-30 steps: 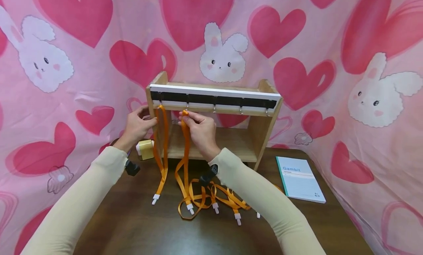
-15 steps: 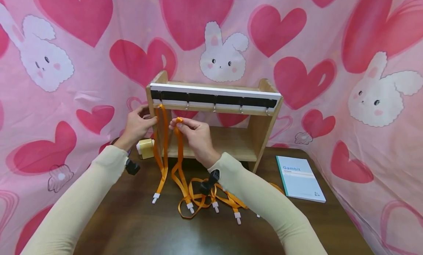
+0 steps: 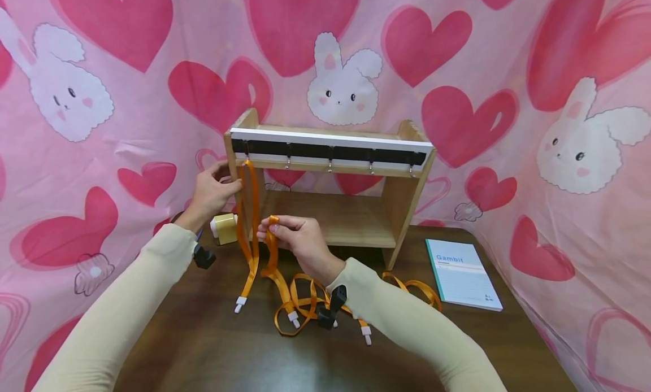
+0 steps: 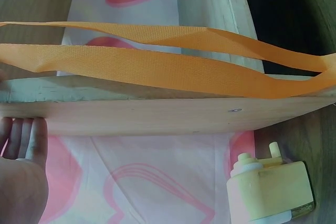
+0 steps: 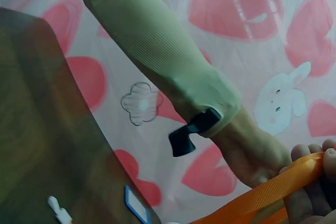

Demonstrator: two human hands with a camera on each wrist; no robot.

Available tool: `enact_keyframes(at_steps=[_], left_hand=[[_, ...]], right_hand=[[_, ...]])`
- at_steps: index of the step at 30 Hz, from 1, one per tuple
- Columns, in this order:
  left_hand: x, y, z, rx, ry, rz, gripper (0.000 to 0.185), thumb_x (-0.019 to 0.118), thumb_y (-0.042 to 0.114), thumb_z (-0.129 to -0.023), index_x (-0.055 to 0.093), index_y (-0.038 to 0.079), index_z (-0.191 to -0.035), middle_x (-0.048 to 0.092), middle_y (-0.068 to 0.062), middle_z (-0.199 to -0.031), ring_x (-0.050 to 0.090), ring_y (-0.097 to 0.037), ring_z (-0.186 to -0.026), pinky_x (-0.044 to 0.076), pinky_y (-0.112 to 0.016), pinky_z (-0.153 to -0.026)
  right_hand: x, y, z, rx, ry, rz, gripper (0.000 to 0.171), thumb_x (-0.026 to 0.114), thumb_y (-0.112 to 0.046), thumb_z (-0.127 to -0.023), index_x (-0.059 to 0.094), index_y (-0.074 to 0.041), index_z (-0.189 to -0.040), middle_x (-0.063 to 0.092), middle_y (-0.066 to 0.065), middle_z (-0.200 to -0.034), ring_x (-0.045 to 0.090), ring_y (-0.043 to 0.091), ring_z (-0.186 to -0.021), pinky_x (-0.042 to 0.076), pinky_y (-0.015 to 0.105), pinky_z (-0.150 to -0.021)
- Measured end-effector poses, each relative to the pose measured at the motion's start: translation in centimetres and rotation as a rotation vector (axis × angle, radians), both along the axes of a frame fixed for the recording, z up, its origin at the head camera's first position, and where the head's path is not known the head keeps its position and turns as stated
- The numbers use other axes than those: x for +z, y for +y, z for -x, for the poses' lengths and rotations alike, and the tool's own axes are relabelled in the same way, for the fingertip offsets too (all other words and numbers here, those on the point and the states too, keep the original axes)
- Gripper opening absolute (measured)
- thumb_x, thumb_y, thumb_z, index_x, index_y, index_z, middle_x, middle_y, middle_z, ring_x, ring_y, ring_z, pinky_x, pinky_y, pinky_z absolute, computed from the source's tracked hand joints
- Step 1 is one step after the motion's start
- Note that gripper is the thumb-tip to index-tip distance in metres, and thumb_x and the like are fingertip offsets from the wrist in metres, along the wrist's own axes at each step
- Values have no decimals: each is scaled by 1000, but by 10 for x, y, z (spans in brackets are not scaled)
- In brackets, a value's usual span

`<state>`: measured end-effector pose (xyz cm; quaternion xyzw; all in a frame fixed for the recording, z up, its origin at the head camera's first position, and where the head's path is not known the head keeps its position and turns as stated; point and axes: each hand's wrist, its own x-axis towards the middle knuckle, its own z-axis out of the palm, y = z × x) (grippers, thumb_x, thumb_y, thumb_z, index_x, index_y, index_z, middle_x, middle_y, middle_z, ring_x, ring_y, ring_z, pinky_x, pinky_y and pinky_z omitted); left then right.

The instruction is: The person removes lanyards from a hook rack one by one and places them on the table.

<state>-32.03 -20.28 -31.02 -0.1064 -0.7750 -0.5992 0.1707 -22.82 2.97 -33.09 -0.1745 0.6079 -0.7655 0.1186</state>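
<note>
An orange lanyard [image 3: 254, 211] hangs from the leftmost hook of a wooden shelf [image 3: 325, 214], its white clip low over the table. My left hand [image 3: 213, 187] grips the shelf's left side panel, thumb at the front edge; in the left wrist view its fingers [image 4: 37, 140] lie against the panel [image 4: 157, 115]. Below the hook rail, my right hand [image 3: 300, 239] pinches the top of a second orange lanyard [image 3: 272, 251] between thumb and fingers. That lanyard's strap runs down to the table. In the right wrist view the held strap [image 5: 268, 192] crosses the fingers.
Several more orange lanyards [image 3: 307, 299] lie on the dark table [image 3: 229, 352], partly hidden by my right forearm. The hook rail [image 3: 330, 151] spans the shelf's front. A yellow bottle [image 3: 225, 229] stands left of the shelf, and a notebook [image 3: 463, 274] lies at right.
My right hand has come down and slightly left from the second hook, bringing the pinched lanyard top with it. My left hand has stayed on the side panel.
</note>
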Motion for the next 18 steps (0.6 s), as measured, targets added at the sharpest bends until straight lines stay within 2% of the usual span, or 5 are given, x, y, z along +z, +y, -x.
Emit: enact_keyframes(at_steps=[9,12,18], left_hand=[[-1,1,1,1,16,-23,58,71,8,-89,52,0,-143,60,11,-109,62,-5,-102,54,-8,-85],[0,0,1,7,6,-20,58,71,8,-89,52,1,-143,60,9,-111,62,-4,-101,54,-9,-87],[0,0,1,19,-8,3,60,70,8,-90,51,3,-146,60,-2,-121,61,-5,-104,54,-13,-93]], right_hand=[[-13,11,-11,72,-42,-4,27,59,-5,-100,68,8,-122,74,19,-117,77,16,-95,61,36,-90],[-17,14,-13,75,-75,-13,27,59,-4,-100,67,9,-122,74,19,-117,77,16,-94,63,34,-87],[-27,21,-14,86,-148,-43,30,58,-4,-100,64,10,-126,67,28,-127,76,18,-97,63,33,-85]])
